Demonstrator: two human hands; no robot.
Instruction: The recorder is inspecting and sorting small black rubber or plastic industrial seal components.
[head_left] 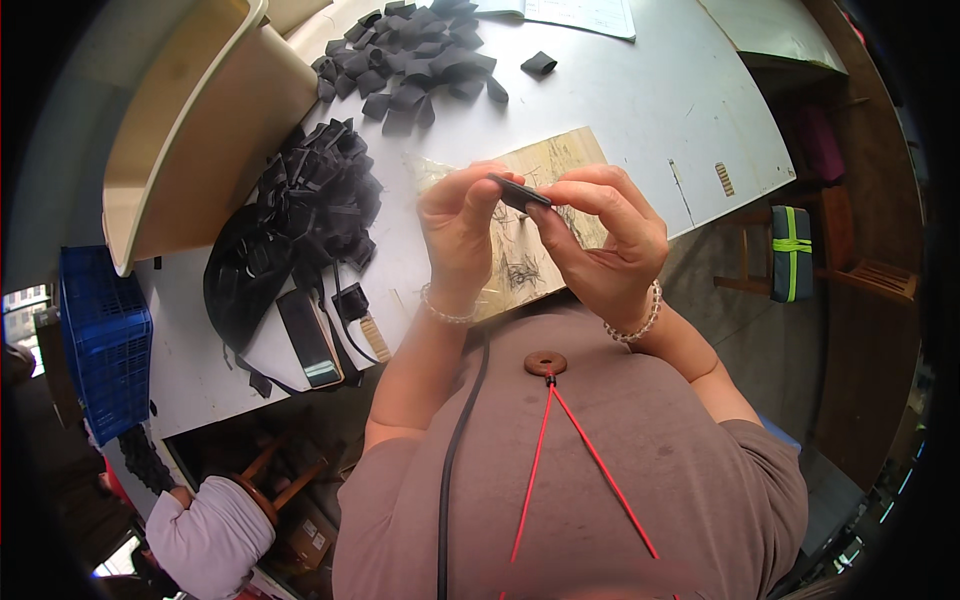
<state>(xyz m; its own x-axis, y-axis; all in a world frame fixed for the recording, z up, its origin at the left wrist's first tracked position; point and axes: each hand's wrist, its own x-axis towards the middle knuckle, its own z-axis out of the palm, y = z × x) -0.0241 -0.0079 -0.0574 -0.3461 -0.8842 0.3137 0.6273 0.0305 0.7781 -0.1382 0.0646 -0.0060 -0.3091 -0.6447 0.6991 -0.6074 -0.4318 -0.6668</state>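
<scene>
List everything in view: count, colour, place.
Held piece: one, black, centre
Folded pieces: many, dark, far table
Near pile: one, black, table left
Board: one, yellowish, centre
Table: one, white, centre
Booklet: one, white, far edge
Phone: one, black, near left
Bin: one, beige, upper left
Crate: one, blue, left
Strapped bundle: one, dark, right
Wooden seats: several, brown, both sides
Worker: one, pale top, lower left
Bracelets: two, clear, wrists
Pendant: one, brown, chest
Shirt: one, brown, lower centre
Hands: two, bare, centre

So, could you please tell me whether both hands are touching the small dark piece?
Touching: the head view shows the small dark piece pinched at one end by the left hand and at the other by the right hand.
</scene>
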